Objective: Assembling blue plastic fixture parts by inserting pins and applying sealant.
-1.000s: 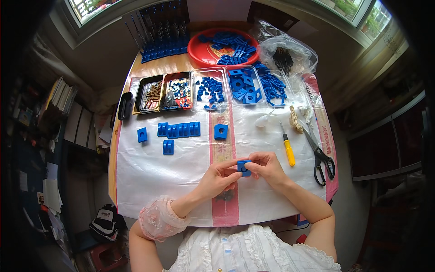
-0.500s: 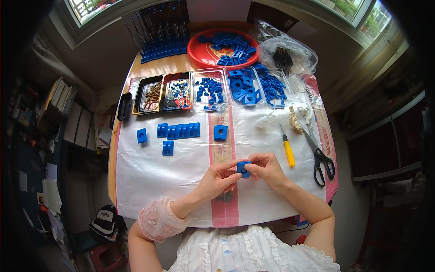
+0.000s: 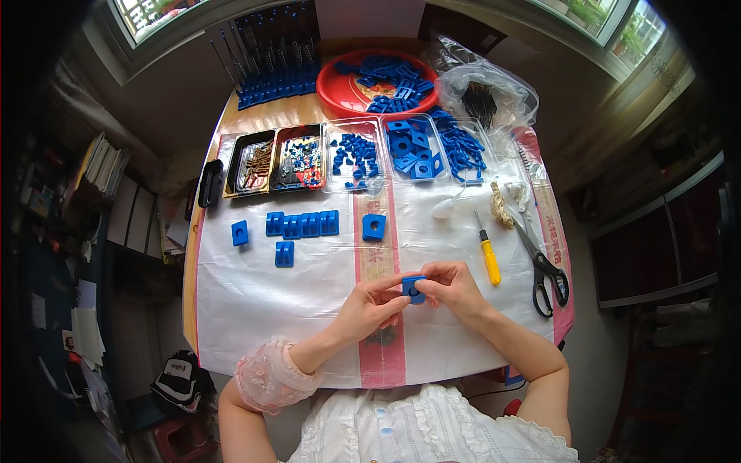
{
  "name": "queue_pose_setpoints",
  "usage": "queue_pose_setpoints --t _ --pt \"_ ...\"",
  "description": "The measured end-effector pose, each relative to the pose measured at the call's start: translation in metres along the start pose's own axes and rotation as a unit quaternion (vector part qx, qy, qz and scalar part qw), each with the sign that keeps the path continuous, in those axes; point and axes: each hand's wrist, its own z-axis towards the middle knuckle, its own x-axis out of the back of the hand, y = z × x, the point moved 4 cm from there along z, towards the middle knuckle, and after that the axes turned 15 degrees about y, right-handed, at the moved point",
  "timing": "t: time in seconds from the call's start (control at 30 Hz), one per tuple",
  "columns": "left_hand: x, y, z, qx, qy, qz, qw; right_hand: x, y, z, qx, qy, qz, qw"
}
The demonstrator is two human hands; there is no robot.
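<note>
A small square blue plastic piece [image 3: 413, 290] is held between my two hands over the pink stripe of the table cover. My left hand [image 3: 376, 303] pinches its left side, and my right hand [image 3: 451, 287] grips its right side with the thumb across its face. My fingers hide part of the piece. Farther off, a blue plate with a hole [image 3: 374, 227] lies alone on the stripe. To the left are a row of blue ridged pieces [image 3: 310, 224], a single ridged piece [image 3: 285, 254] in front of them, and another holed plate [image 3: 241, 233].
Across the back stand a black tray of screws [image 3: 229, 187], clear trays [image 3: 384, 171] of blue parts and a red basin [image 3: 333, 91]. At right lie a yellow-handled screwdriver [image 3: 491, 265], black scissors [image 3: 550, 279] and a twisted cord bundle [image 3: 502, 207]. Tall rods on blue bases [image 3: 278, 92] stand far left.
My hands and the blue piece stay in nearly the same place. The whole view has shifted very slightly.
</note>
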Motion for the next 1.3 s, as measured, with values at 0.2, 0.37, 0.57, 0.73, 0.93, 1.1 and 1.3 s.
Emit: queue_pose_setpoints --t 0.2,0.37,0.57,0.73,0.93,1.1,1.3 --pt "0.0005 -0.0017 0.0002 0.003 -0.004 -0.007 1.000 0.0002 0.0008 0.0004 -0.003 -0.001 0.002 1.000" --pt "0.0020 -0.0026 -0.0001 -0.007 -0.006 0.002 1.000 0.0004 0.0013 0.0012 0.000 -0.008 0.008 1.000" --pt "0.0002 0.0007 -0.0012 -0.018 -0.004 -0.013 1.000 0.0003 0.0007 0.0006 -0.006 -0.011 0.002 1.000" --pt "0.0025 0.0004 -0.0009 -0.006 0.004 -0.019 1.000 -0.0004 -0.0006 0.0016 -0.006 -0.011 0.004 1.000" --pt "0.0021 0.0005 0.0000 -0.008 0.006 -0.020 1.000 0.0014 0.0026 0.0032 0.005 -0.012 0.006 1.000" --pt "0.0024 0.0005 -0.0005 -0.005 0.002 -0.024 1.000 0.0018 0.0044 0.0031 -0.003 -0.015 0.015 1.000" --pt "0.0050 -0.0036 0.0016 0.009 -0.005 -0.036 0.999 0.0016 0.0038 0.0013 -0.015 -0.016 0.043 0.999"
